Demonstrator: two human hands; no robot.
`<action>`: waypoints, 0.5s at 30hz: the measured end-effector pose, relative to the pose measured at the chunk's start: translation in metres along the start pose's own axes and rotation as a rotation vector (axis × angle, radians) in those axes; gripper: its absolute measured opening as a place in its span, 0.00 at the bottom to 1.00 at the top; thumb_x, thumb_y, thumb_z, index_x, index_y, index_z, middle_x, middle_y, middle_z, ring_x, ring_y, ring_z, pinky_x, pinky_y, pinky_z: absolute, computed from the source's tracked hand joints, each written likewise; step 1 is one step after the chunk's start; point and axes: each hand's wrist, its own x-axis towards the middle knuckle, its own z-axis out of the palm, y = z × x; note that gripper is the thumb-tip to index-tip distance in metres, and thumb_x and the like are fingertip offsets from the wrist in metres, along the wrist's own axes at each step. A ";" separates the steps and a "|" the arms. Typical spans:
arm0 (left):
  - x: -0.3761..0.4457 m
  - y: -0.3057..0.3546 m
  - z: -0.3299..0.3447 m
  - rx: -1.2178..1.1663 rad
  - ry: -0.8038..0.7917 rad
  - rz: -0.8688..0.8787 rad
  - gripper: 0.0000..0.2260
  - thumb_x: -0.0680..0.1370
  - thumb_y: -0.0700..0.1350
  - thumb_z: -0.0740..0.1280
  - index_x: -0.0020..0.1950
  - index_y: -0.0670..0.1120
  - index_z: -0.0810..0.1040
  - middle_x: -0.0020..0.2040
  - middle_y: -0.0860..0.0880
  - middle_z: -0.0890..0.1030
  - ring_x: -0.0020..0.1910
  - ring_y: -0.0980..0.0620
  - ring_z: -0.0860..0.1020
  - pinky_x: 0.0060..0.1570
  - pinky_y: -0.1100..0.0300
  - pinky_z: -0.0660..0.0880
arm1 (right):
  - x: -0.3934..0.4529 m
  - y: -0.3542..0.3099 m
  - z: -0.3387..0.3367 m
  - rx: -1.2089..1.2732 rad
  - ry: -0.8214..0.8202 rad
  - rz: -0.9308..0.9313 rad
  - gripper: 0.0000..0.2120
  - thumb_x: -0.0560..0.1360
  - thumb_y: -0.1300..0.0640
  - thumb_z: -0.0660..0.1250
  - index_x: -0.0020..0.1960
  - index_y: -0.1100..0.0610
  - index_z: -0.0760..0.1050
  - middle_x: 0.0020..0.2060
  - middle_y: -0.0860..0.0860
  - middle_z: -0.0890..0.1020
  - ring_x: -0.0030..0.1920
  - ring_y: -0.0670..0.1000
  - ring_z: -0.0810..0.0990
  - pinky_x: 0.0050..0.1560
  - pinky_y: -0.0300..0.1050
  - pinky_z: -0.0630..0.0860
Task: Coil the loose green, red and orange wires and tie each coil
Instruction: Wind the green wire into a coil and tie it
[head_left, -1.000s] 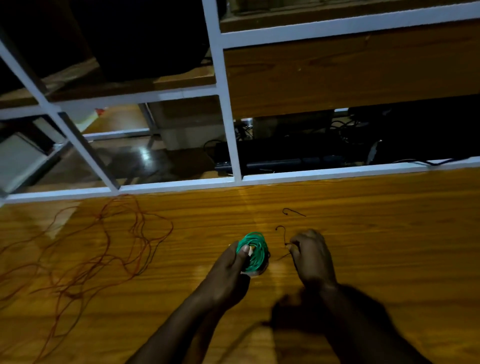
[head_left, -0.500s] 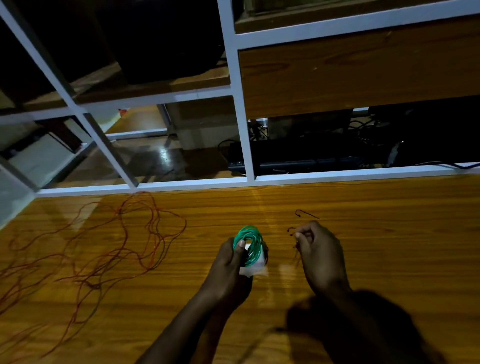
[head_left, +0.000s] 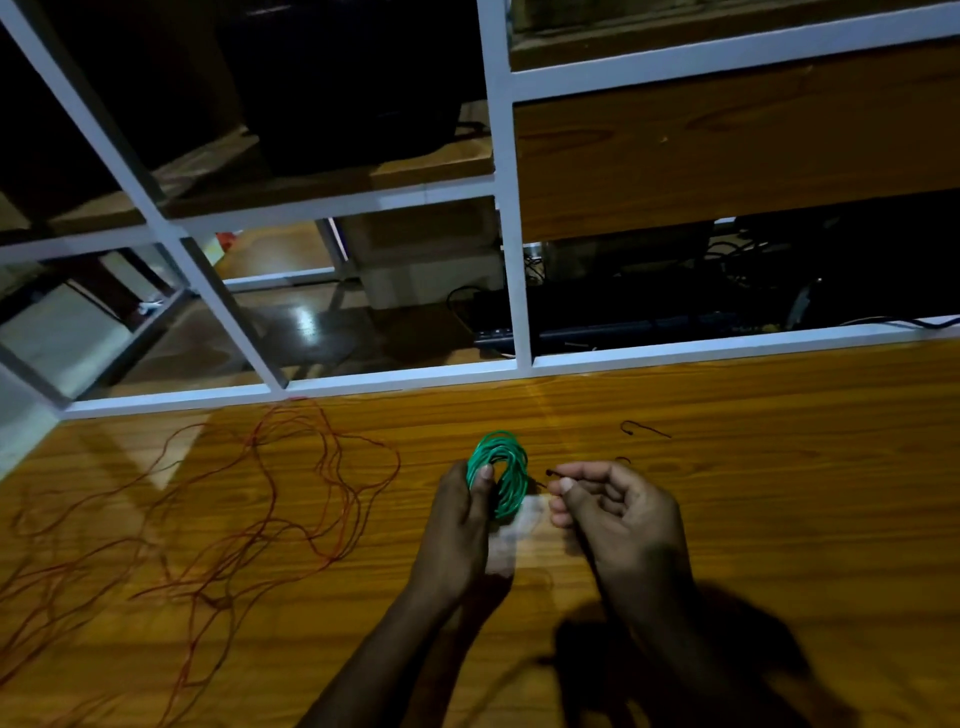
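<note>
Green coil (head_left: 500, 474): a wound ring of green wire is being held upright just above the wooden tabletop (head_left: 779, 519), near its middle, between the two hands.
Left hand (head_left: 457, 525): the near side of the coil is being gripped, with the thumb pressed on its inner edge and the fingers curled behind it.
Right hand (head_left: 618, 512): a thin dark tie (head_left: 555, 473) is being pinched between thumb and forefinger, the other fingers being kept loosely curled; the tie's tip is being pointed toward the coil, just beside it, and whether the two are touching cannot be told.
Loose wires (head_left: 249, 514): reddish and orange strands are being left sprawled in tangled loops over the left part of the tabletop, well apart from the hands; red and orange cannot be told apart in the dim light.
Spare ties: one dark hooked piece (head_left: 644, 428) is lying on the wood beyond the right hand, and another small one (head_left: 622, 460) is lying just past its knuckles.
Background: a white frame (head_left: 506, 208) is being seen along the table's far edge, with dark equipment and cables behind it.
</note>
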 end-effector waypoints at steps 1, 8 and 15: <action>0.001 -0.001 -0.005 -0.008 -0.005 0.008 0.16 0.82 0.58 0.56 0.56 0.47 0.75 0.53 0.44 0.78 0.54 0.49 0.78 0.52 0.55 0.77 | -0.002 0.001 0.006 0.002 0.000 -0.005 0.06 0.77 0.67 0.69 0.48 0.57 0.81 0.38 0.54 0.87 0.36 0.50 0.85 0.35 0.39 0.81; 0.003 -0.012 -0.031 0.004 -0.033 0.066 0.15 0.84 0.56 0.56 0.56 0.47 0.75 0.52 0.44 0.79 0.52 0.49 0.79 0.51 0.49 0.78 | -0.012 0.014 0.039 -0.220 0.058 -0.100 0.07 0.76 0.60 0.72 0.44 0.48 0.81 0.37 0.47 0.85 0.36 0.46 0.83 0.34 0.43 0.79; 0.004 -0.020 -0.041 -0.003 -0.032 0.068 0.15 0.83 0.59 0.56 0.54 0.50 0.75 0.51 0.45 0.78 0.51 0.47 0.78 0.50 0.47 0.76 | -0.014 0.010 0.054 -0.202 0.094 -0.125 0.07 0.74 0.62 0.74 0.46 0.50 0.83 0.35 0.49 0.84 0.38 0.50 0.84 0.39 0.62 0.83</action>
